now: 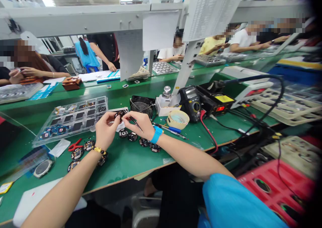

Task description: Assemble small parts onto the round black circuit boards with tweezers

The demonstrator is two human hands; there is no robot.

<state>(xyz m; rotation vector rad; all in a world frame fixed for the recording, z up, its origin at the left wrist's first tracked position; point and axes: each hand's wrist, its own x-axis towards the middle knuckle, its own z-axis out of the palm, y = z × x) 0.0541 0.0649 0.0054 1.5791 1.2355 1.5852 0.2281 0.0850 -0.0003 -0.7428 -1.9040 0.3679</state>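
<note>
My left hand (107, 127), with a beaded bracelet at its wrist, pinches a small round black watch module (120, 114) above the green bench. Opposite it, my right hand (141, 123), wearing a blue wristband, has its fingertips at the same module. Dark thin tweezers (136, 123) stick out across the right palm; their tips are hidden. Just under the hands lie several similar round modules (132, 136) with exposed circuitry. More round modules (77, 153) are beside my left wrist, near red-handled scissors (75, 145).
A clear compartment tray (72, 115) with dark square parts stands at left. Behind the hands are a fan (142, 106), a dispenser bottle (166, 99), a round tub (178, 119), a multimeter (193, 104) and a soldering station (219, 102). Co-workers sit across the bench.
</note>
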